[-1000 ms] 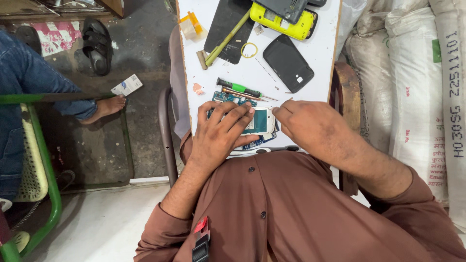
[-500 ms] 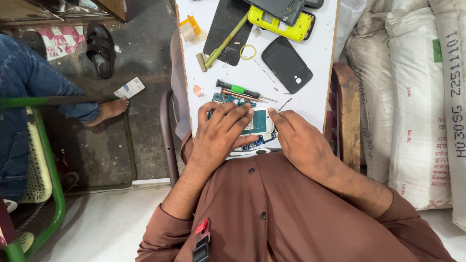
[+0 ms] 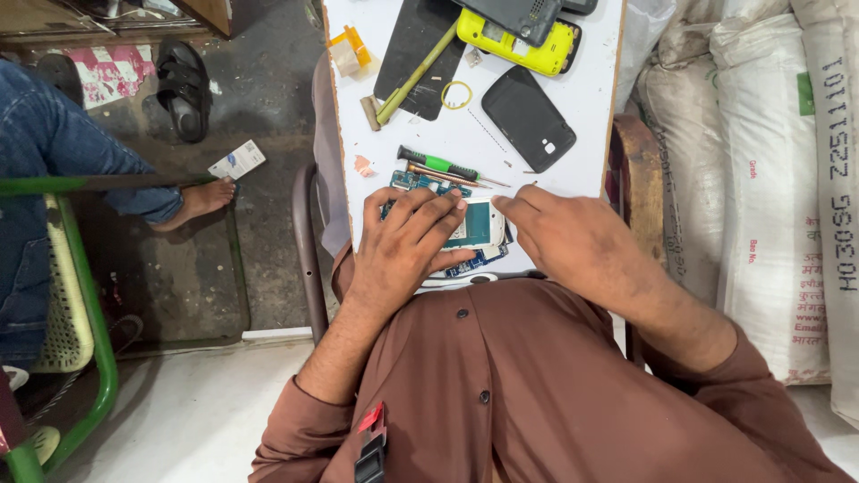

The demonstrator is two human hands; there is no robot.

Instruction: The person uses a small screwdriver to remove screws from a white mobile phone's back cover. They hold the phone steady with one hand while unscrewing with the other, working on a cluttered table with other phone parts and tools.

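Note:
An opened phone with its blue circuit board showing lies at the near edge of a small white table. My left hand rests flat over its left half, fingers pressing down on it. My right hand is at the phone's right edge, fingers pinched together against it; I cannot tell if a small tool is in them. Just beyond the phone lie a green-handled screwdriver and a thin brown tool.
Further up the table are a black back cover, a yellow phone, a dark slab, a small hammer and a yellow ring. White sacks stand right. Another person's bare foot and green chair are left.
My right hand has drawn in from the table's right edge to the phone's right side. My left hand has stayed on the phone.

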